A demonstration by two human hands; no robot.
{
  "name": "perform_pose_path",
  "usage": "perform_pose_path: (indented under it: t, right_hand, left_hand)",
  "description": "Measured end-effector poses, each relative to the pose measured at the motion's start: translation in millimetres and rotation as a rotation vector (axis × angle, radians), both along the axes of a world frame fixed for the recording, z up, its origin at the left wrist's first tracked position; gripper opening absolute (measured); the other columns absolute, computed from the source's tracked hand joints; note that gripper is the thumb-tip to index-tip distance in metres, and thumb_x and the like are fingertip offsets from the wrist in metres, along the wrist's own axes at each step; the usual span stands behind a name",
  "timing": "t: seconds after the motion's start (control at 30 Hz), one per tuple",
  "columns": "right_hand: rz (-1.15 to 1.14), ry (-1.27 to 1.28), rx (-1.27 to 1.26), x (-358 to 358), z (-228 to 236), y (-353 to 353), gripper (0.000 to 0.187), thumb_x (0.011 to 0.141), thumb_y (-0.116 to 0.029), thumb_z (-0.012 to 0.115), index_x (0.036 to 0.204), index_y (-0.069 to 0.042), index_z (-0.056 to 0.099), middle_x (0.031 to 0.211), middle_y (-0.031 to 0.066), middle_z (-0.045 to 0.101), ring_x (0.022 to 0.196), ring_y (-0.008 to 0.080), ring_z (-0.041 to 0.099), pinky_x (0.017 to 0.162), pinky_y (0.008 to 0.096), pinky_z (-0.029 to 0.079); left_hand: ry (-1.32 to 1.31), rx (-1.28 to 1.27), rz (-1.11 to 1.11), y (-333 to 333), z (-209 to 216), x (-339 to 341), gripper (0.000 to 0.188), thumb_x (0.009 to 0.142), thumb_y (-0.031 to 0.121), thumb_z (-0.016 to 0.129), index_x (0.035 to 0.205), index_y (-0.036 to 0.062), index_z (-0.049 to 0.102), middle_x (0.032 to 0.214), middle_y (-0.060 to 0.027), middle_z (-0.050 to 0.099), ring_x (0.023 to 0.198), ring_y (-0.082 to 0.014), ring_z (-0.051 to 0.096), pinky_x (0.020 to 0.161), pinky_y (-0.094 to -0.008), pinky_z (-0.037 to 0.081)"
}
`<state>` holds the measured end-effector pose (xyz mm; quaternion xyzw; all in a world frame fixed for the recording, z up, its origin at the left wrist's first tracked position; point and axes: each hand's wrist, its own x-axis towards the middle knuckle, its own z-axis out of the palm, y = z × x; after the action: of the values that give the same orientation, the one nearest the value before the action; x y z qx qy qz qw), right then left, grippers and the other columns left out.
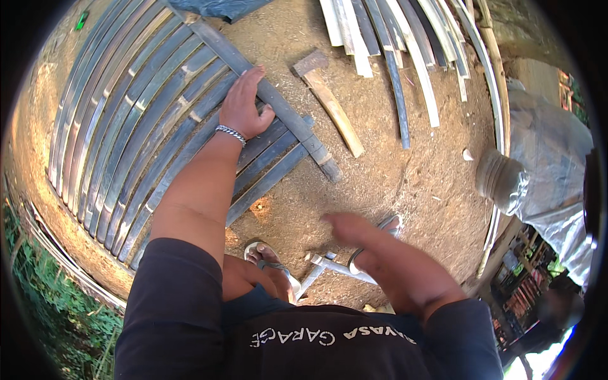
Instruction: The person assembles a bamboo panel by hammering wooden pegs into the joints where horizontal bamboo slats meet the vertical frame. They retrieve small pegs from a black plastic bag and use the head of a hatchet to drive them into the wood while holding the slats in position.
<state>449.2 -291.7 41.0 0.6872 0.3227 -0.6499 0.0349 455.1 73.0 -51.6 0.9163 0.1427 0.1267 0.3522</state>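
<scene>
While steadying the crossbar [279, 106] of a bamboo slat panel [136, 111], left hand [243, 104] spread wide, press evenly; keep right hand [351, 229], grip too blurred to tell, clear of crossbar's nearer end.

The left hand [242, 104] rests on the crossbar [282, 109], which lies across the end of the slatted panel [136, 107]; most of the panel spreads to that hand's left. To its right, beyond the crossbar, a hatchet [329, 107] lies on the ground [430, 183], with loose strips [395, 95] farther right and ahead. Behind and right is the right hand [347, 228], with crossed pieces [313, 271] behind that, between the feet [272, 263].
</scene>
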Motion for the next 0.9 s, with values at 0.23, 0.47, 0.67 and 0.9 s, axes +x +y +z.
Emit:
perform_pose_path:
  t: [0.23,0.47,0.67,0.9]
  right_hand:
    - [0.276,0.170,-0.236,-101.3,-7.8,-56.5,0.074,0.091,-0.010,0.062,0.160,-0.014,0.037,0.110,0.0226,0.075,0.101,0.0406,0.074,0.081,0.0528,0.058]
    - [0.275,0.193,-0.244,-144.4,1.6,-113.1,0.046,0.113,-0.029,0.032,0.148,-0.009,0.054,0.119,0.0203,0.075,0.109,0.0387,0.074,0.088,0.0537,0.057]
    - [0.334,0.245,-0.258,-137.7,-19.2,-125.7,0.042,0.098,-0.018,0.058,0.138,-0.007,0.063,0.114,0.0210,0.076,0.106,0.0389,0.074,0.084,0.0538,0.059]
    - [0.164,0.325,-0.015,-94.0,-39.8,-78.6,0.030,0.088,-0.019,0.069,0.117,-0.013,0.073,0.110,0.0169,0.077,0.099,0.0378,0.074,0.087,0.0499,0.058]
  left_hand:
    - [-0.013,0.015,-0.007,1.1,4.7,-1.2,0.072,0.077,0.017,0.074,0.145,0.0088,0.048,0.154,-0.0137,0.053,0.143,-0.0373,0.049,0.125,-0.0479,0.035]
    - [-0.032,0.044,-0.026,0.1,1.2,-0.8,0.073,0.077,0.016,0.074,0.145,0.0085,0.048,0.154,-0.0133,0.053,0.143,-0.0363,0.049,0.126,-0.0477,0.035]
    - [-0.007,0.051,-0.009,-1.1,2.6,-1.1,0.072,0.077,0.016,0.074,0.144,0.0085,0.049,0.154,-0.0134,0.053,0.143,-0.0357,0.049,0.126,-0.0474,0.035]
    - [-0.017,0.050,-0.006,-3.6,4.4,-4.3,0.069,0.079,0.015,0.071,0.145,0.0077,0.049,0.155,-0.0146,0.052,0.145,-0.0371,0.046,0.126,-0.0472,0.034]
